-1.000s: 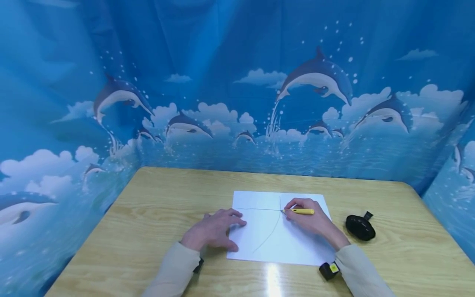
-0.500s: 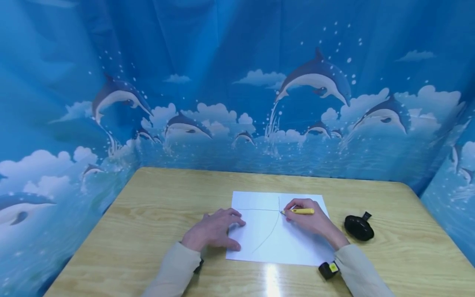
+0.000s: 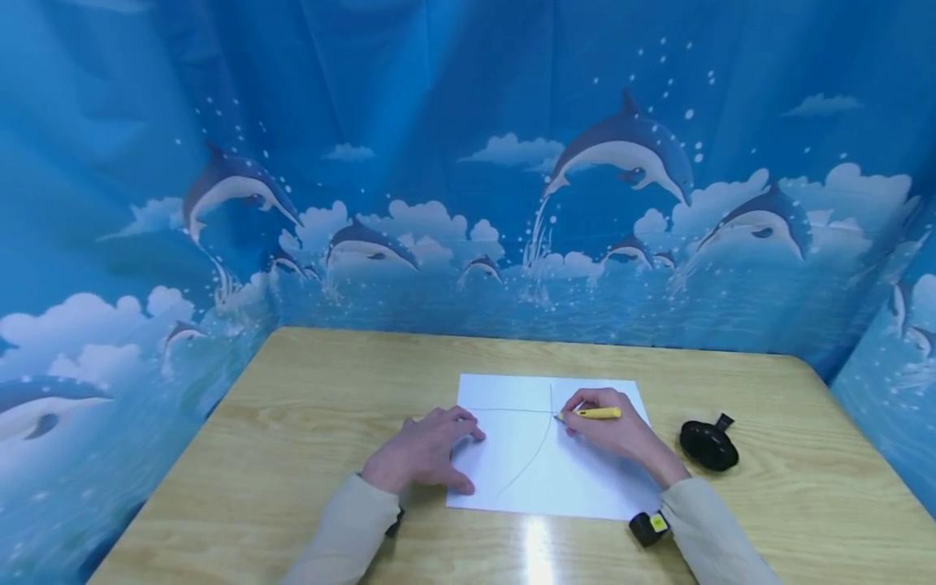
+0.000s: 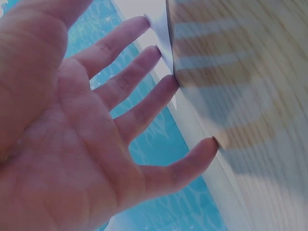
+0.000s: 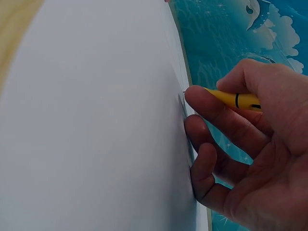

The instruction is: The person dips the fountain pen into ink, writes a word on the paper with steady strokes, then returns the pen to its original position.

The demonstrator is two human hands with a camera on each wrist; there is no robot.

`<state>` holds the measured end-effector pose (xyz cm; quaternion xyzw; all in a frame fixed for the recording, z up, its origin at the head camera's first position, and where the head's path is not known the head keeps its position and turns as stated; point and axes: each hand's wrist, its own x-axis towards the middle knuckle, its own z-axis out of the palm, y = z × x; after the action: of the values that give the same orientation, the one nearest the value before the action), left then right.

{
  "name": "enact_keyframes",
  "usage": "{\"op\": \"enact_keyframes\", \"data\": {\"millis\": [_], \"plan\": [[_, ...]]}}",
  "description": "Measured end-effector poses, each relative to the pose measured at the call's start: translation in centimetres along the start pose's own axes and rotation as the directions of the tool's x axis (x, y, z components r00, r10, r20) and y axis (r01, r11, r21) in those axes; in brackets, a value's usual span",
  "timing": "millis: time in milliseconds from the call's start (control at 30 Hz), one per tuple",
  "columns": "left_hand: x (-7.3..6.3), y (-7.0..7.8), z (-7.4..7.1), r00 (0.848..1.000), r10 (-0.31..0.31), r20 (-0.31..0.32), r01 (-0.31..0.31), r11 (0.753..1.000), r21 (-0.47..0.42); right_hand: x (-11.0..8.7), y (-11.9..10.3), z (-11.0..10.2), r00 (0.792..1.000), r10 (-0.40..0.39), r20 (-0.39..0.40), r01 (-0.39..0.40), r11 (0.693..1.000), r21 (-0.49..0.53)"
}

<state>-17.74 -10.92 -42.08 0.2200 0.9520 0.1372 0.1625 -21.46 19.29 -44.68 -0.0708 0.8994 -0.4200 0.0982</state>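
A white sheet of paper [image 3: 585, 487] lies on the wooden table, with thin dark lines on it. One line runs across from the left; another comes down from the top and curves toward the lower left. My right hand [image 3: 610, 426] pinches a yellow pen [image 3: 600, 413] between thumb and fingers, its dark tip right by where the lines meet. In the right wrist view the other fingers [image 5: 204, 163] curl against the paper. My left hand [image 3: 424, 451] rests at the sheet's left edge, fingers spread; in the left wrist view its fingertips [image 4: 168, 83] touch down around the paper's corner.
A black oval object [image 3: 709, 446] with a small tab sits on the table [image 3: 329, 390] to the right of the paper. A small black box with a yellow mark [image 3: 648, 528] is at the right wrist. A blue dolphin-print curtain [image 3: 439, 162] hangs behind the table.
The left thumb has shifted slightly further over the paper. The right hand and pen have stayed almost still, tip near the meeting of the lines.
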Motion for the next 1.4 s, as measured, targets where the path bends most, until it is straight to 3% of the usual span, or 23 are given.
{"op": "enact_keyframes", "data": {"millis": [333, 1400], "plan": [[0.10, 0.06, -0.03, 1.000, 0.008, -0.004, -0.008, 1.000, -0.005, 0.04, 0.02, -0.12, 1.000, 0.013, 0.013, -0.013, 1.000, -0.007], [0.14, 0.13, -0.05, 0.999, 0.032, -0.003, -0.032, 0.999, 0.016, -0.42, 0.64, -0.47, 0.996, -0.074, 0.047, 0.073, 0.997, 0.006]]}}
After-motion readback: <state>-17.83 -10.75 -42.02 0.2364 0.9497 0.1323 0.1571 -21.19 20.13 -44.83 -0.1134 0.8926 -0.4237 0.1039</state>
